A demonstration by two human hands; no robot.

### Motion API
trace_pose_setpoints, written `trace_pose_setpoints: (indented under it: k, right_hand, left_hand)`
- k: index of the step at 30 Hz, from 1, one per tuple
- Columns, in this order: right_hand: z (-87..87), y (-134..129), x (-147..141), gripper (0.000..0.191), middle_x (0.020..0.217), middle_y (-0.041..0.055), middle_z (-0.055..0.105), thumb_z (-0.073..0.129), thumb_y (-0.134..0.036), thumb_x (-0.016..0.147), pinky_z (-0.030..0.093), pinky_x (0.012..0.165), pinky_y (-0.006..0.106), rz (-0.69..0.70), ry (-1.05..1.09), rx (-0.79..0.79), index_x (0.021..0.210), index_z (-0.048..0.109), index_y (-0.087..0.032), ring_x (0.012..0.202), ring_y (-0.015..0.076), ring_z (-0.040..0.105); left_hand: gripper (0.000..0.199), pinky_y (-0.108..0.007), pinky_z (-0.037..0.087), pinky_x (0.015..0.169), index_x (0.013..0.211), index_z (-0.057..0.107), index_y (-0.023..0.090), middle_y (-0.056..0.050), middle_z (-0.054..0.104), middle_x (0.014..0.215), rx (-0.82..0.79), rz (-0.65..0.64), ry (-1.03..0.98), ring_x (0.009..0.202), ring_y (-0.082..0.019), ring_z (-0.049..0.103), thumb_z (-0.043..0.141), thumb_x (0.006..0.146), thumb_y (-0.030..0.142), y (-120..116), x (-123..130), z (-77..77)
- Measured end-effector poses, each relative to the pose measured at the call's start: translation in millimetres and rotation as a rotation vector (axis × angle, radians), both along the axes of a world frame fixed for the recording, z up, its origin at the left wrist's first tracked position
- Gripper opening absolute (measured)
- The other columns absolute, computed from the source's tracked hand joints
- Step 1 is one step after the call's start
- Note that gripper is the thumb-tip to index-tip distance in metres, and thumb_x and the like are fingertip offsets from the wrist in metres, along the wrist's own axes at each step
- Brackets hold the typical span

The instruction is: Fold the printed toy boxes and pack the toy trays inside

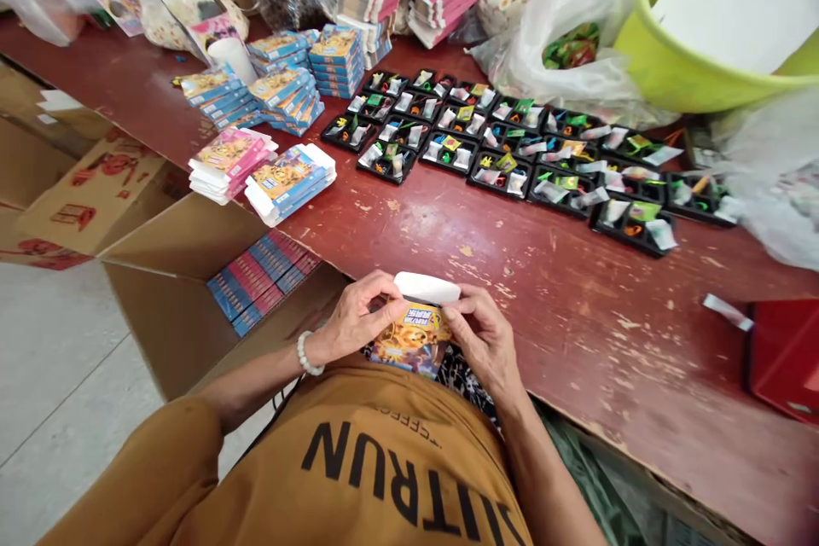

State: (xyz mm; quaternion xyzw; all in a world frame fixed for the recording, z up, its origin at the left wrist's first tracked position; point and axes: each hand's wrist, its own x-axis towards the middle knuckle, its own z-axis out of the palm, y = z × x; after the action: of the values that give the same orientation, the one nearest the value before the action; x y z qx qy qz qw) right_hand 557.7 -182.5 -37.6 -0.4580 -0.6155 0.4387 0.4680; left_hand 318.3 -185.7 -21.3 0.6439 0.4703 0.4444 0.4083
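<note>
A small printed box (411, 337), orange and blue, is held between both hands at the table's front edge, close to my body. Its white top flap (426, 287) stands open. My left hand (362, 316), with a beaded bracelet at the wrist, pinches the box's upper left corner near the flap. At the upper right corner, my right hand (483, 336) grips the box with thumb and fingers. What lies inside the box cannot be seen.
Several black trays (491, 173) of small items cover the back of the red table (409, 230). Box stacks (291, 182) stand at left, above an open carton (159, 316). A yellow-green tub (640, 60), plastic bags (543, 26) and a red container (784, 358) are right.
</note>
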Motion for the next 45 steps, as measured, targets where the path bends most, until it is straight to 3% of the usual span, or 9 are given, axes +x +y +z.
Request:
trace_pose_setpoints:
  k: [2,7,10,14,18,24,31,39,45]
  right_hand:
    - [4.2,5,-1,0.025,0.107,0.0061,0.072,0.081,-0.045,0.091,0.057,0.079,0.033,-0.002,0.098,-0.074,0.080,0.074,-0.024,0.092,0.0204,0.069]
    - [10.3,5,-4,0.025,0.087,-0.0001,0.073,0.087,-0.037,0.087,0.056,0.068,0.027,-0.072,0.263,-0.083,0.108,0.074,-0.032,0.075,0.0161,0.067]
    - [15.6,7,5,0.005,0.090,0.0034,0.074,0.078,-0.034,0.096,0.057,0.075,0.029,0.054,0.066,0.058,0.094,0.079,-0.029,0.083,0.0171,0.070]
    - [21.7,10,15,0.009,0.101,0.0057,0.077,0.083,-0.034,0.091,0.058,0.078,0.031,0.194,-0.025,0.071,0.089,0.079,-0.027,0.088,0.0193,0.073]
    - [23.2,15,12,0.009,0.087,0.0037,0.074,0.083,-0.032,0.088,0.053,0.067,0.028,0.149,-0.063,-0.037,0.089,0.078,-0.025,0.075,0.0173,0.067]
    - [29.7,27,1,0.023,0.069,0.0018,0.071,0.088,-0.041,0.079,0.048,0.056,0.026,0.135,0.108,-0.314,0.074,0.076,-0.022,0.059,0.0144,0.059]
    - [31.8,27,2,0.024,0.078,0.0030,0.072,0.088,-0.044,0.082,0.052,0.064,0.028,0.170,0.114,-0.245,0.073,0.079,-0.023,0.069,0.0158,0.064]
    - [19.2,11,-1,0.028,0.095,0.0051,0.078,0.092,-0.054,0.077,0.060,0.083,0.037,0.107,0.209,-0.245,0.083,0.083,-0.027,0.088,0.0206,0.071]
    - [30.6,15,-8,0.034,0.074,0.0009,0.073,0.095,-0.050,0.072,0.053,0.063,0.029,0.099,0.255,-0.416,0.072,0.077,-0.022,0.064,0.0140,0.062]
  left_hand:
    - [0.015,-0.028,0.052,0.083,0.083,0.069,0.018,-0.005,0.071,0.095,0.054,0.012,-0.072,0.092,-0.017,0.067,0.076,0.093,0.026,5,3,1.5]
    - [0.023,-0.026,0.057,0.074,0.101,0.066,0.019,-0.005,0.075,0.094,-0.033,0.057,-0.298,0.084,-0.016,0.073,0.083,0.088,0.028,5,11,-7.5]
    - [0.017,-0.027,0.057,0.076,0.102,0.069,0.020,-0.006,0.077,0.095,0.075,0.032,-0.181,0.086,-0.017,0.074,0.080,0.090,0.024,5,7,-5.4]
    - [0.008,-0.030,0.057,0.081,0.093,0.073,0.019,-0.008,0.076,0.100,0.119,-0.123,-0.048,0.094,-0.019,0.073,0.077,0.093,0.027,10,-3,5.6]
    - [0.009,-0.025,0.053,0.072,0.093,0.073,0.019,-0.004,0.071,0.095,-0.067,-0.158,0.008,0.081,-0.014,0.066,0.076,0.094,0.027,14,-7,9.2]
    - [0.016,-0.026,0.051,0.078,0.104,0.077,0.019,-0.004,0.074,0.097,-0.024,-0.207,0.099,0.086,-0.014,0.068,0.074,0.097,0.033,27,-8,21.6]
    - [0.015,-0.024,0.045,0.064,0.081,0.077,0.017,-0.003,0.073,0.081,-0.243,-0.230,0.009,0.071,-0.012,0.062,0.077,0.090,0.029,40,-5,29.9]
    - [0.013,-0.029,0.054,0.075,0.084,0.077,0.020,-0.005,0.074,0.089,-0.064,-0.289,-0.043,0.081,-0.016,0.069,0.074,0.094,0.026,28,-11,27.4]
    - [0.017,-0.029,0.052,0.070,0.079,0.076,0.019,-0.004,0.074,0.084,-0.153,-0.293,-0.020,0.076,-0.016,0.067,0.075,0.094,0.027,33,-12,31.0]
